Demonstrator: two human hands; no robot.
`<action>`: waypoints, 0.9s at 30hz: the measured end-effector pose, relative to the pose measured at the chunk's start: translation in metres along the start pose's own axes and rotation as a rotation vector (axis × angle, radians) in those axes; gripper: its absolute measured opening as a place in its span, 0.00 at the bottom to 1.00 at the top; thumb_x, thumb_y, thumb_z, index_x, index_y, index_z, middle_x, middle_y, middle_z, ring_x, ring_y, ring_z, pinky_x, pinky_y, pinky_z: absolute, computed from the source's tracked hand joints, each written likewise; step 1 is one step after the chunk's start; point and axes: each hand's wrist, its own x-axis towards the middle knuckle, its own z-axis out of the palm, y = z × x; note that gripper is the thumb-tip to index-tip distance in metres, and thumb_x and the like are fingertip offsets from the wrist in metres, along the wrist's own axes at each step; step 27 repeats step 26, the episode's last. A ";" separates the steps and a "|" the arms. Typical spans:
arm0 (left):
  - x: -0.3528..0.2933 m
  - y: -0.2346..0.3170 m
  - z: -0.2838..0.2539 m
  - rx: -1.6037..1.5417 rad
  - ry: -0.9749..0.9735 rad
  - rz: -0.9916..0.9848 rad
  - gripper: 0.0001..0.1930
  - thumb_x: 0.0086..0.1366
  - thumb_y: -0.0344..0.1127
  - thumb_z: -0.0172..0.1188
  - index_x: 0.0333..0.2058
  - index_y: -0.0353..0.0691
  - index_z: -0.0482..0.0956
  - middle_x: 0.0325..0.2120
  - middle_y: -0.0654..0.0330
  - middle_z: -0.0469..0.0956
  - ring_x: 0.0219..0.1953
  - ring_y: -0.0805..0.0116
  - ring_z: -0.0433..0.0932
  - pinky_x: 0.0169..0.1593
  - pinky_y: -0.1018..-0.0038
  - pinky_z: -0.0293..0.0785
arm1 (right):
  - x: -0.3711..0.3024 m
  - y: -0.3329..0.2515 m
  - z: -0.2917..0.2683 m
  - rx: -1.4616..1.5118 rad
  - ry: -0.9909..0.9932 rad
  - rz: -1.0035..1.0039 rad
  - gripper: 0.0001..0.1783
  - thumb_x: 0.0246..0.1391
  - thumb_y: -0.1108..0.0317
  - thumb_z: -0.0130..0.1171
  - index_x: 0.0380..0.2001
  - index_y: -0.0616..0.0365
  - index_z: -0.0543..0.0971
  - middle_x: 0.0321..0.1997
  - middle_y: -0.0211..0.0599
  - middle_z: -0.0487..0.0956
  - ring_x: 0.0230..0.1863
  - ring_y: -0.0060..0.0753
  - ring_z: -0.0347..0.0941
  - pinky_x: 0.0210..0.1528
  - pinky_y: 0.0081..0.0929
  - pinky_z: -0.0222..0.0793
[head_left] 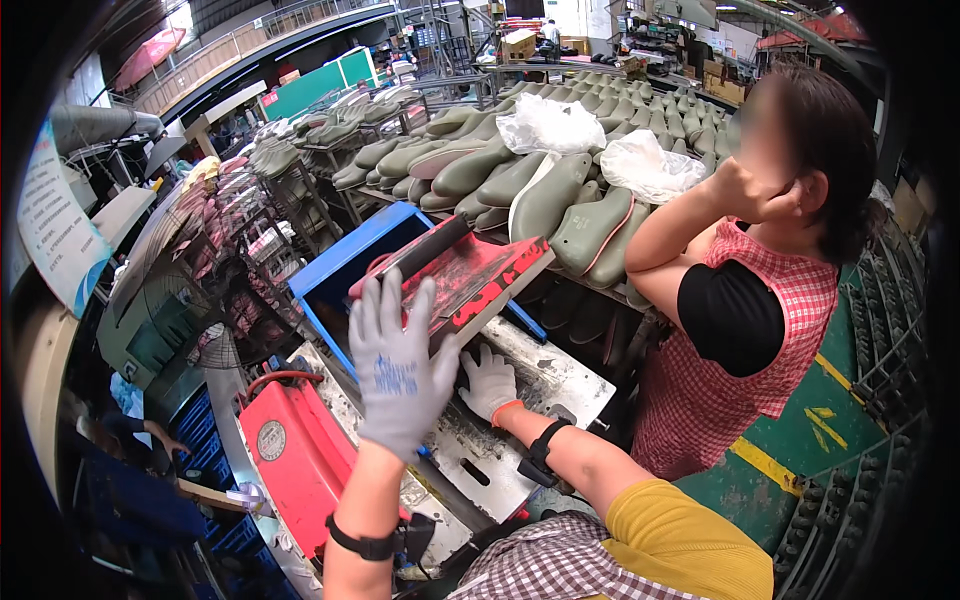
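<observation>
My left hand (395, 375), in a grey work glove with blue print, is raised in front of a scuffed red panel (450, 285). Its palm side is hidden, and its fingers are stretched and spread with nothing seen in them. The panel is tilted up, with a black bar (430, 248) along its upper side and a thick edge patterned red and black. My right hand (489, 384), gloved in grey with an orange cuff, is low beside the panel's near end, over a worn white metal worktop (545, 365). Its fingers are apart; I cannot tell whether they touch the worktop.
A blue bin (340, 250) stands behind the panel, and a red machine housing (295, 440) lies at left. Many green shoe lasts (555, 205) fill racks ahead, with crumpled white plastic bags (550, 125) on top. A person in a red checked apron (690, 400) stands close at right.
</observation>
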 end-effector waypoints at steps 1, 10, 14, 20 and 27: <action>-0.011 0.008 -0.004 -0.072 0.039 0.007 0.34 0.59 0.38 0.67 0.65 0.42 0.72 0.70 0.43 0.63 0.73 0.38 0.58 0.73 0.46 0.51 | 0.001 -0.002 0.003 0.006 0.026 0.001 0.44 0.50 0.49 0.70 0.70 0.41 0.68 0.71 0.53 0.65 0.62 0.53 0.70 0.55 0.47 0.71; -0.156 -0.003 0.024 -0.386 0.071 0.200 0.29 0.54 0.26 0.66 0.58 0.42 0.77 0.59 0.51 0.74 0.63 0.47 0.72 0.66 0.52 0.67 | 0.029 0.014 -0.011 0.199 -0.134 0.077 0.45 0.49 0.48 0.67 0.72 0.43 0.67 0.63 0.55 0.71 0.61 0.60 0.72 0.60 0.49 0.73; -0.215 -0.012 0.022 -0.470 -0.057 -0.241 0.34 0.57 0.27 0.65 0.65 0.39 0.72 0.61 0.49 0.73 0.63 0.46 0.73 0.67 0.56 0.67 | 0.007 0.037 -0.010 1.045 -0.156 0.124 0.45 0.56 0.49 0.62 0.75 0.48 0.63 0.52 0.50 0.82 0.53 0.42 0.81 0.58 0.41 0.75; -0.275 -0.017 0.046 -1.439 -0.134 -1.129 0.38 0.75 0.41 0.59 0.75 0.36 0.51 0.68 0.55 0.67 0.70 0.61 0.65 0.72 0.60 0.60 | -0.117 0.014 -0.040 1.902 -0.677 0.350 0.40 0.67 0.56 0.59 0.77 0.52 0.58 0.68 0.39 0.74 0.63 0.30 0.75 0.62 0.35 0.75; -0.349 -0.017 0.024 -1.728 -0.088 -1.230 0.33 0.75 0.48 0.59 0.71 0.41 0.60 0.71 0.60 0.65 0.72 0.64 0.63 0.76 0.61 0.57 | -0.175 -0.054 -0.028 1.169 -0.832 -0.058 0.39 0.69 0.51 0.58 0.76 0.51 0.61 0.73 0.44 0.69 0.73 0.33 0.63 0.76 0.34 0.54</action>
